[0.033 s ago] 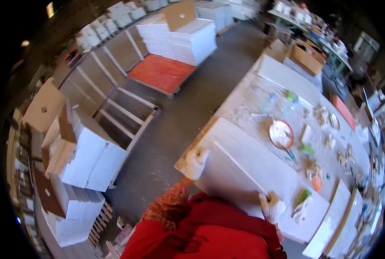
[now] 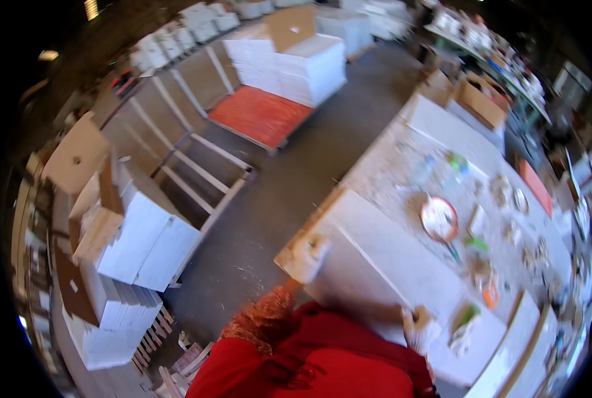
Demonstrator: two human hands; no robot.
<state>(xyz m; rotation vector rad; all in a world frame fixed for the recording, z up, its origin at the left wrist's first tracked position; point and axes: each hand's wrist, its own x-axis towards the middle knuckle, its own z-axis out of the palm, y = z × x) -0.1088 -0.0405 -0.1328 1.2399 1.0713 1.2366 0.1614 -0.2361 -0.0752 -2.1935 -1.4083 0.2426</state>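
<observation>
My left hand (image 2: 308,257), in a pale work glove, is closed on the left end of a flat white panel (image 2: 356,272). The right hand (image 2: 421,330), also gloved, grips the panel's other end, close to my body. A narrow bright edge runs along the panel between both hands; it seems tilted toward me. Beneath and beyond it lies another wide white sheet (image 2: 402,242) on the worktable (image 2: 382,159). To the right of my right hand sits a crumpled white cloth or glove with a green piece (image 2: 467,322).
A red-rimmed bowl (image 2: 439,219) of white paste stands on the table amid scraps. White panels (image 2: 508,345) lean at the right. A metal-framed cart (image 2: 210,179), stacked white boxes (image 2: 133,245) and a red-topped platform (image 2: 259,114) are on the left. An open carton (image 2: 482,99) stands far right.
The whole view has shifted slightly, so the scene sits a little further right. Both hands keep their places on the panel.
</observation>
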